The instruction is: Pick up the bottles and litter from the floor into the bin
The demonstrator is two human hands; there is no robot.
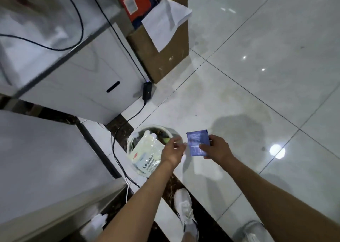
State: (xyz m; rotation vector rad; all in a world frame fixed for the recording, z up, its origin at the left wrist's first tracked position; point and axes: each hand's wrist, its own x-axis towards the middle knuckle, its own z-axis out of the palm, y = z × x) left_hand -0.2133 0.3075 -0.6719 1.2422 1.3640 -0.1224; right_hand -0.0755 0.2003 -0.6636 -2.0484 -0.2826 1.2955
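Note:
A flat blue wrapper hangs in the air just right of the bin, pinched by my right hand at its right edge. My left hand hovers over the bin's right rim, fingers loosely curled, fingertips close to the wrapper's left edge; whether they touch it is unclear. The round white bin stands on the floor by the cabinet. Inside it lie a large white plastic bag with printed text and a clear bottle.
White cabinets fill the left side. A black power adapter and its cables run across the floor to the bin's left. A cardboard box with white paper stands at the back. My white shoes are below. Glossy tiled floor spreads right.

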